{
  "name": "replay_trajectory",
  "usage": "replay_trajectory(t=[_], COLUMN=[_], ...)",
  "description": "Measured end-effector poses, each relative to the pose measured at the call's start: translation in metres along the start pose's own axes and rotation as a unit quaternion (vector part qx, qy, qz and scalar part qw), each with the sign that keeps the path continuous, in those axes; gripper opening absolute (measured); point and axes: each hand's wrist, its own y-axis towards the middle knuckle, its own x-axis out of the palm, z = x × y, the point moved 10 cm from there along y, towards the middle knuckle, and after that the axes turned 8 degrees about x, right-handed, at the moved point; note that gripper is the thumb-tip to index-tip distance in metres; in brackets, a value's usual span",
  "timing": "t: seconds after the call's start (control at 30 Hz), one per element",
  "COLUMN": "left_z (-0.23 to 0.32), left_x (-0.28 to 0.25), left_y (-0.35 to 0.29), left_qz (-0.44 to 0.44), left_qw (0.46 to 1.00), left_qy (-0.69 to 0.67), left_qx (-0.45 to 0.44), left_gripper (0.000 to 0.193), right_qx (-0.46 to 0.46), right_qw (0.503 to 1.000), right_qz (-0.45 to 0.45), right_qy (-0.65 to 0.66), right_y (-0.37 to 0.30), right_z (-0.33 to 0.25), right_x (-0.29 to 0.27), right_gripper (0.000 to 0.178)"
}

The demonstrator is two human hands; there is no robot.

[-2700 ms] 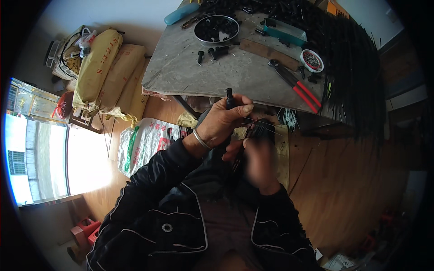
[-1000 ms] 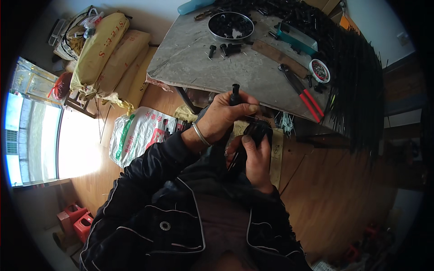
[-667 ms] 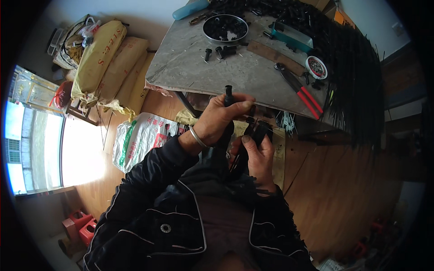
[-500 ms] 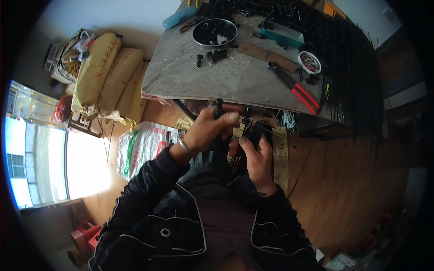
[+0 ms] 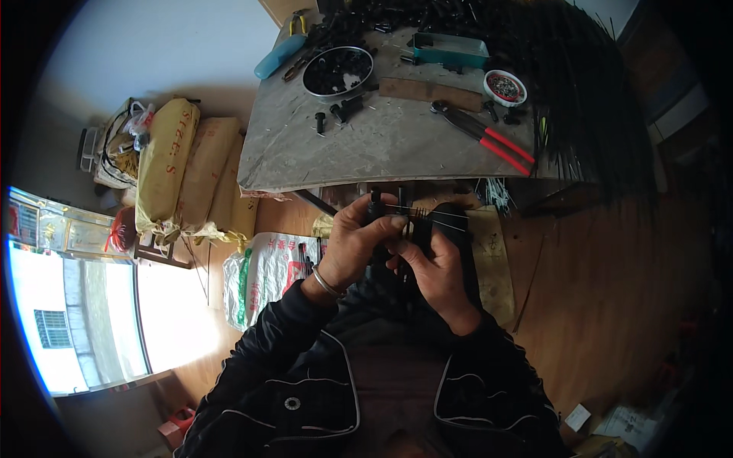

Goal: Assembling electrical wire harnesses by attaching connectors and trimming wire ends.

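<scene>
My left hand [image 5: 353,248] is closed round a small black cylindrical piece [image 5: 375,204] that stands up between its thumb and forefinger. Right beside it, my right hand [image 5: 441,281] pinches some thin dark rods [image 5: 422,215] whose ends stick out past the fingers. The two thumbs almost meet, in front of the table's near edge and above my lap. Several pale thin wires reach out to the right between the hands; which hand grips them is hard to make out.
On the grey table [image 5: 290,156] are a round metal bowl [image 5: 306,85] of black parts, red-handled cutters [image 5: 504,149], a rusty flat bar [image 5: 427,93], a teal tray [image 5: 450,53] and a small white dish [image 5: 524,97]. Long black rods [image 5: 603,130] hang over the right side. Yellow sacks [image 5: 166,156] stand left.
My left hand has come closer to my right hand, so the thumbs nearly touch. The thin wires now show more plainly. The whole view has shifted a little.
</scene>
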Motion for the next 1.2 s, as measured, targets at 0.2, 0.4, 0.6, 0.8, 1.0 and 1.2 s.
replay_trajectory(t=[0.2,0.4,0.6,0.8,1.0,1.2], left_z=[0.002,-0.004,-0.010,-0.011,-0.011,-0.010], left_x=[0.005,0.003,0.008,-0.001,-0.003,0.008], left_y=[-0.001,-0.003,-0.005,-0.011,-0.009,-0.008], left_qz=[0.021,0.032,-0.012,0.030,0.056,0.010], left_qw=[0.998,0.996,0.993,0.997,0.995,0.991], left_qy=[-0.054,-0.080,-0.114,-0.064,-0.072,-0.131], left_qx=[0.007,-0.014,-0.023,0.015,0.034,0.006], left_gripper=[0.023,0.025,0.026,0.026,0.024,0.023], right_qx=[-0.107,0.024,0.115,0.126,0.036,0.135], right_qw=[0.960,0.987,0.989,0.989,0.992,0.987], right_qz=[0.030,-0.033,-0.090,-0.080,-0.028,-0.079], right_qy=[-0.257,-0.153,-0.037,0.007,-0.117,-0.020], right_y=[0.000,0.009,0.013,0.011,0.004,0.010], right_z=[-0.026,-0.004,0.023,0.028,-0.002,0.027], right_x=[-0.005,-0.008,-0.012,-0.008,-0.002,-0.012], right_gripper=[0.015,0.016,0.019,0.019,0.019,0.028])
